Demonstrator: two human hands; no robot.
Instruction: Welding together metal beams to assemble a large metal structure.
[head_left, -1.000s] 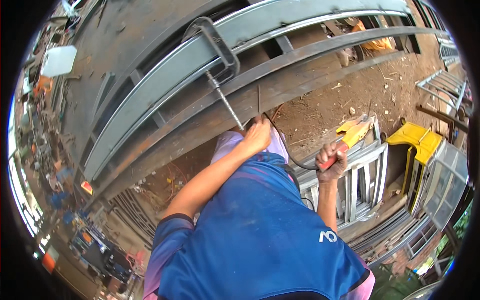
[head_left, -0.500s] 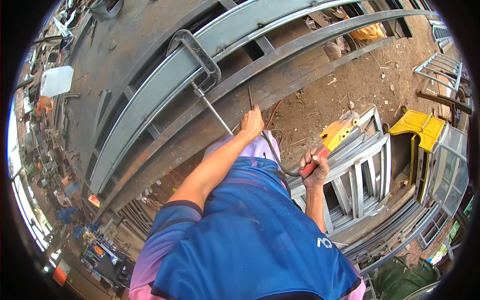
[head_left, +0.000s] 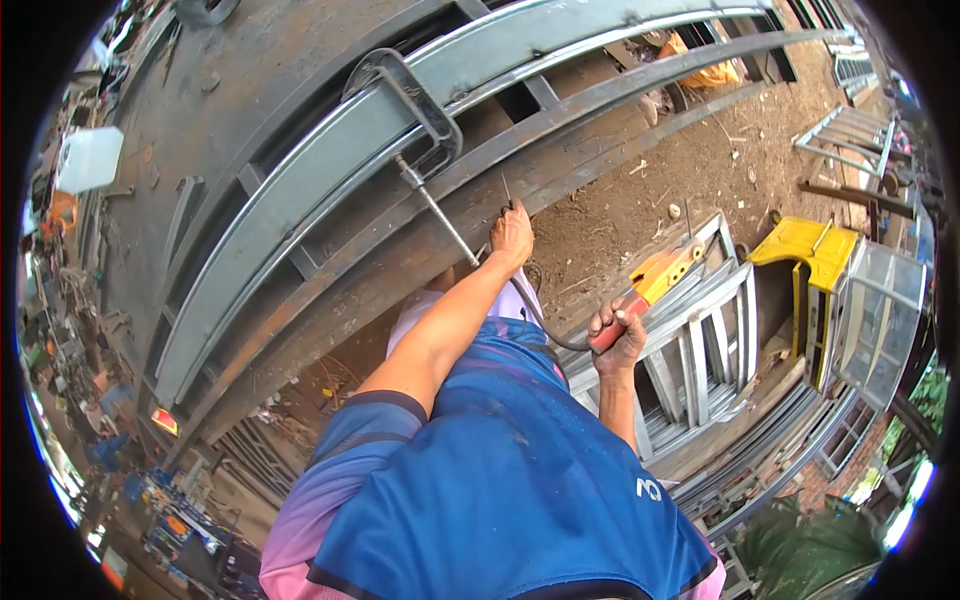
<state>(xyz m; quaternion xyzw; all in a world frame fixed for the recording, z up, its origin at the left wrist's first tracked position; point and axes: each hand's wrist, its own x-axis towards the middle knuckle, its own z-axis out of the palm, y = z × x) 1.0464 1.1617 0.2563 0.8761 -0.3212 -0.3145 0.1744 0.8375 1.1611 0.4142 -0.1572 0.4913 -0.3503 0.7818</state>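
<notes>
My left hand (head_left: 513, 238) is closed round a thin dark rod (head_left: 505, 188), which looks like a welding electrode and points away from me. In my right hand (head_left: 619, 338) is a welding electrode holder (head_left: 655, 280) with a red handle and yellow jaws. A thin rod stands up near its jaw tip; whether the jaws grip it is unclear. A dark cable (head_left: 540, 318) runs from the handle toward my left forearm and passes out of sight there. Beyond my left hand, a C-clamp (head_left: 447, 140) sits over a long curved steel frame (head_left: 330, 150), its screw bar slanting toward me.
Galvanized metal frames (head_left: 700, 350) are stacked at my right, beside a yellow metal piece (head_left: 805, 250) and a framed clear panel (head_left: 880, 325). A steel plate surface (head_left: 250, 80) lies beyond the curved frame. Brown dirt ground (head_left: 690, 170) with scraps stretches ahead right.
The view has turned slightly. My left hand has shifted a little to the right, and less of its rod shows. The electrode holder stays in my right hand.
</notes>
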